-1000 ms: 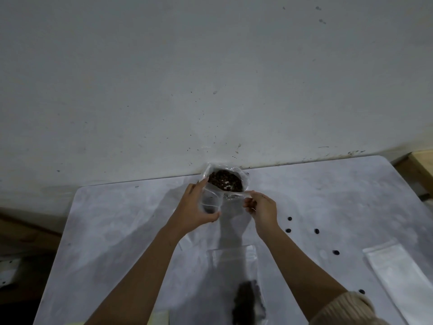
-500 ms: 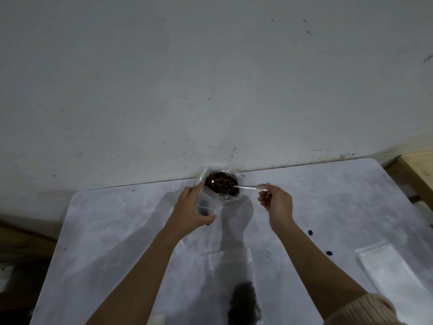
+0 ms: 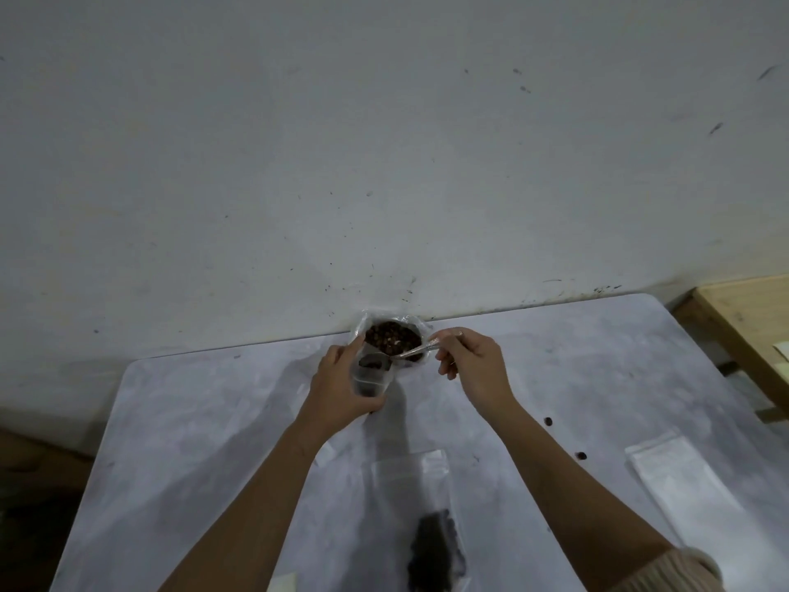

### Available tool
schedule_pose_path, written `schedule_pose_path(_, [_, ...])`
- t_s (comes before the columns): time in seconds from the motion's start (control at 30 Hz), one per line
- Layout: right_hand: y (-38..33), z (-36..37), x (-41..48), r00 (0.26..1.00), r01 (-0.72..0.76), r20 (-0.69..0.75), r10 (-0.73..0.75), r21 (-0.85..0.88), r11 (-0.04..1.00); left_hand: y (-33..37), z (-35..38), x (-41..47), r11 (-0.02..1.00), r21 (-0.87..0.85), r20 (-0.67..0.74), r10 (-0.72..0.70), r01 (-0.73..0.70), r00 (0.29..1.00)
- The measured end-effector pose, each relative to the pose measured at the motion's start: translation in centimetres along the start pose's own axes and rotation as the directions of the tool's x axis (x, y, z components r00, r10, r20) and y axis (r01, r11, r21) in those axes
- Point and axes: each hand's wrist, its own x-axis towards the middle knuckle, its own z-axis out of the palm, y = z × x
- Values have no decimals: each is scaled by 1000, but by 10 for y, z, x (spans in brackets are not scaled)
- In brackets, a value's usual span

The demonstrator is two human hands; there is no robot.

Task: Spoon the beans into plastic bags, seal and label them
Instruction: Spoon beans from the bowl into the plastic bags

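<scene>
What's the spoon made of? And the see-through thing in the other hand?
The spoon looks like metal: its thin handle is silvery and catches a bright glint. The see-through thing in the left hand looks like clear, glossy plastic, since dark shapes show through its wall. Whether it is a stiff cup or a bag held open is unclear.

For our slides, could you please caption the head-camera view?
The right hand holds a loaded spoon over the small clear bag gripped by the left hand, beside the open bean sack.
</scene>
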Motion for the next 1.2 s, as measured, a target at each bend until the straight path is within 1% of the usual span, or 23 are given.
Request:
schedule_pose_path(0.03, [-1,0,-1,1000,28,0,-28,-1,1000,0,0,-2,1000,-12,0,-4,4,1000])
schedule_pose_path(0.1, [-2,-2,-1,996,74,-48,-74,3,997,0,-2,-6,999,-35,6,-13,14,1000])
schedule_pose_path(0.17, [0,-8,1,987,102,-129,-99,20,995,-3,-5,-10,999,-43,7,-20,20,1000])
schedule_pose_path(0.23, [4,-15,3,973,96,-218,-81,57,994,-4,-8,-13,998,-53,-2,-28,28,1000])
schedule_pose_path(0.3, [11,-18,5,951,32,-309,1,100,994,-5,-12,-17,997,-71,-24,-36,34,999])
schedule_pose_path(0.37, [19,-17,6,919,-91,-365,150,173,981,-4,-15,-21,994,-103,-38,-46,42,998])
schedule_pose_path(0.4, [22,-15,6,905,-165,-355,234,214,963,-2,-16,-23,992,-118,-39,-52,47,998])
schedule_pose_path(0.43, [25,-12,7,898,-242,-310,312,245,939,-1,-17,-25,990,-129,-37,-53,47,998])
schedule_pose_path(0.5, [31,-4,7,894,-373,-165,417,243,895,4,-18,-29,990,-138,-23,-44,40,999])
schedule_pose_path(0.57, [36,3,6,895,-430,-63,442,149,891,10,-19,-31,988,-148,-5,-37,36,999])
schedule_pose_path(0.6, [38,5,6,907,-417,-51,419,38,908,14,-21,-32,986,-162,1,-34,34,999])
schedule_pose_path(0.63, [37,6,6,930,-367,-44,364,-138,920,18,-23,-33,983,-178,5,-31,31,1000])
schedule_pose_path(0.67, [35,5,5,956,-284,-30,291,-346,895,21,-24,-33,981,-192,7,-26,27,1000])
schedule_pose_path(0.7, [30,5,3,975,-188,2,221,-514,837,25,-26,-33,979,-202,8,-21,22,1000])
schedule_pose_path(0.73, [26,3,0,987,-105,28,155,-614,782,28,-28,-34,977,-212,9,-16,17,1000])
schedule_pose_path(0.77, [22,2,-2,994,-44,44,96,-655,754,32,-30,-34,974,-226,10,-9,10,1000])
schedule_pose_path(0.8, [19,1,-4,998,2,48,40,-658,753,36,-32,-35,970,-242,9,0,2,1000])
schedule_pose_path(0.83, [15,2,-5,999,39,45,-12,-644,764,40,-33,-35,966,-260,10,11,-8,1000])
schedule_pose_path(0.9, [5,7,-8,996,93,60,-71,-542,835,47,-35,-35,953,-302,22,34,-26,999])
schedule_pose_path(1.0, [-7,21,-18,976,157,194,-99,-307,939,61,-35,-34,929,-368,73,64,-32,995])
schedule_pose_path(1.03, [-9,24,-21,963,165,248,-106,-231,959,65,-35,-34,916,-400,101,66,-20,993])
schedule_pose_path(1.1, [-10,29,-27,946,138,306,-102,-99,985,74,-35,-32,879,-478,151,69,12,986])
schedule_pose_path(1.2, [-11,33,-34,940,108,327,-100,-6,994,86,-36,-32,841,-539,189,80,36,979])
